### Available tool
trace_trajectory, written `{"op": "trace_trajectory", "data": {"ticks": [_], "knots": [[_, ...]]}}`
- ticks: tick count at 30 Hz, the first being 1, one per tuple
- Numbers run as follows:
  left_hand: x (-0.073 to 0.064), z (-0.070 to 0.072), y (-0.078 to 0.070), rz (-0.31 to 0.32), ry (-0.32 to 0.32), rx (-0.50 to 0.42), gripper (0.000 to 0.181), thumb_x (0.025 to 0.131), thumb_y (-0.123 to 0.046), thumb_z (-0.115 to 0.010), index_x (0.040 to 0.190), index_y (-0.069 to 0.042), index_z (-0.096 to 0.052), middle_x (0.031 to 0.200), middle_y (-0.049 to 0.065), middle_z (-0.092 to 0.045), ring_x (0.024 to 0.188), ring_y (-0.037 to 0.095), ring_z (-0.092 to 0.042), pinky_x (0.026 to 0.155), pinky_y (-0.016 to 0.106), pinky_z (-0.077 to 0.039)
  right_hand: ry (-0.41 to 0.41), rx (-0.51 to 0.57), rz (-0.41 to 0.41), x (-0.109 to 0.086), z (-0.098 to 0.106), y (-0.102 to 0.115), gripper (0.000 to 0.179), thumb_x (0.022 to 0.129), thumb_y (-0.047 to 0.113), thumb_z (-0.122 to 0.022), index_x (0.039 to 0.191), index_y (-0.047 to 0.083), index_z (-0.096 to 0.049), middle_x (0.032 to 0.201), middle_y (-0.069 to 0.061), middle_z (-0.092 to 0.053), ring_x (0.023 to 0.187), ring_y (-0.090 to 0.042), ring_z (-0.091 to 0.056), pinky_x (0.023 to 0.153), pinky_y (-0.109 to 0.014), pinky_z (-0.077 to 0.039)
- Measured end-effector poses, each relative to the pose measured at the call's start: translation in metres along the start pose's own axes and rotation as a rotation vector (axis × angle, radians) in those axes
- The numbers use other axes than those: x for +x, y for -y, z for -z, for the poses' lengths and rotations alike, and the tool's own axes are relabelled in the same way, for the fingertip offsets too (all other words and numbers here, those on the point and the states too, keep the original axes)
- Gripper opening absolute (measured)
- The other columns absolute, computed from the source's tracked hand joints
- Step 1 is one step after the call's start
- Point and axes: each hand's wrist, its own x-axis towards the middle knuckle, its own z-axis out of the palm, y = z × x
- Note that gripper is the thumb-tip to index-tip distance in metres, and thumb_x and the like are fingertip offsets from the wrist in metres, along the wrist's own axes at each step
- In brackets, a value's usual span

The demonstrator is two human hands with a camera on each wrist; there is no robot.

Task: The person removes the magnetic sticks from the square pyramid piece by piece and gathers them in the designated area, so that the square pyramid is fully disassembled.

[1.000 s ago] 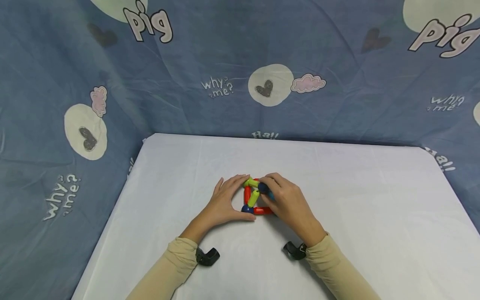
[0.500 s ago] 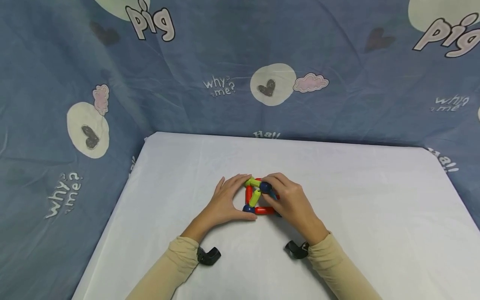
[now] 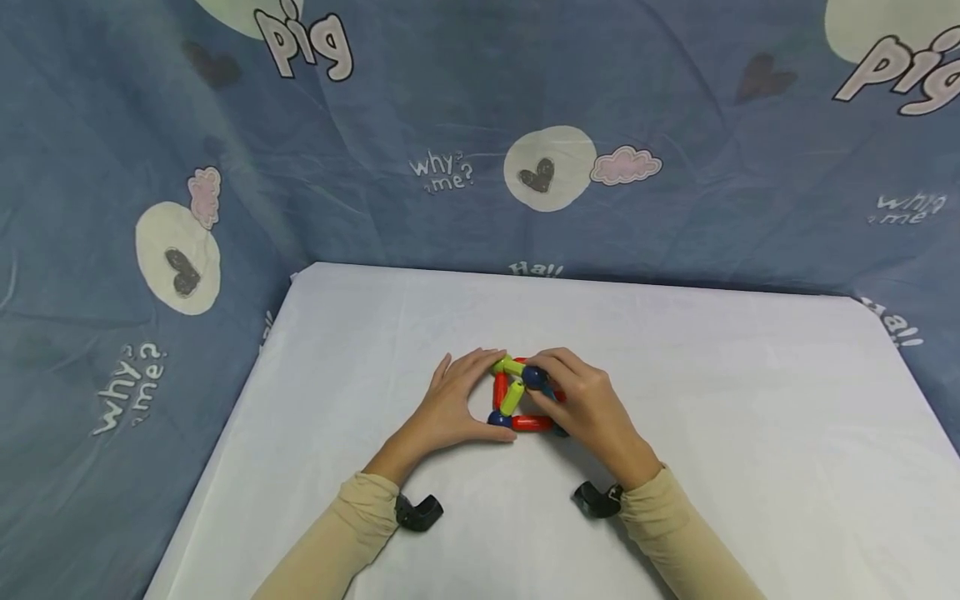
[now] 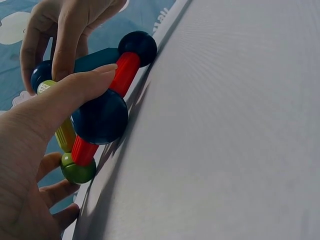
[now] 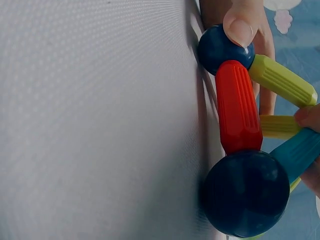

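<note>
A toy frame of magnetic rods and balls stands on the white table, with red rods along its base. My left hand holds it from the left: the thumb presses a dark blue ball, and the fingers reach the green ball at the back. My right hand pinches the raised dark blue ball at the top. From this top ball a teal rod slopes down to another dark blue corner ball. One yellow-green rod leans up from the thumb-side ball; whether its upper end touches the top ball, I cannot tell.
The white-covered table extends around the frame on all sides. A blue printed cloth hangs behind and to the left. Black wrist cameras sit at both cuffs, just above the table.
The head view has shifted slightly, moving everything a little to the right. Both hands keep their hold on the frame; the top ball sits marginally farther from the leaning yellow-green rod.
</note>
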Motion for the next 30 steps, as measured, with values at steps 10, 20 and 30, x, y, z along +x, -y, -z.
{"op": "trace_trajectory", "data": {"ticks": [10, 20, 30], "knots": [[-0.001, -0.001, -0.002, 0.004, -0.001, 0.002, 0.114, 0.064, -0.063, -0.091, 0.160, -0.034, -0.036, 0.165, -0.007, -0.039, 0.159, 0.023, -0.026, 0.128, 0.062, -0.003, -0.016, 0.000, 0.022, -0.002, 0.001, -0.001, 0.043, 0.079, 0.010, -0.090, 0.117, 0.005, -0.070, 0.114, -0.007, -0.070, 0.089, -0.018, -0.073, 0.075, -0.030, -0.062], [-0.002, -0.001, -0.002, 0.061, -0.008, 0.001, 0.116, 0.064, -0.065, -0.090, 0.160, -0.032, -0.034, 0.166, 0.004, -0.037, 0.158, 0.026, -0.028, 0.130, 0.056, -0.002, -0.052, 0.124, -0.021, -0.002, 0.009, -0.002, 0.040, 0.081, 0.004, -0.086, 0.116, 0.005, -0.066, 0.114, -0.007, -0.069, 0.096, -0.019, -0.075, 0.072, -0.028, -0.063], [0.000, -0.002, -0.001, 0.053, -0.013, -0.001, 0.118, 0.064, -0.065, -0.090, 0.161, -0.028, -0.034, 0.167, 0.004, -0.037, 0.158, 0.027, -0.028, 0.130, 0.056, -0.002, 0.020, 0.194, -0.037, -0.004, 0.013, -0.009, 0.040, 0.082, 0.004, -0.085, 0.116, 0.007, -0.065, 0.114, -0.006, -0.068, 0.096, -0.018, -0.073, 0.072, -0.029, -0.063]]}}
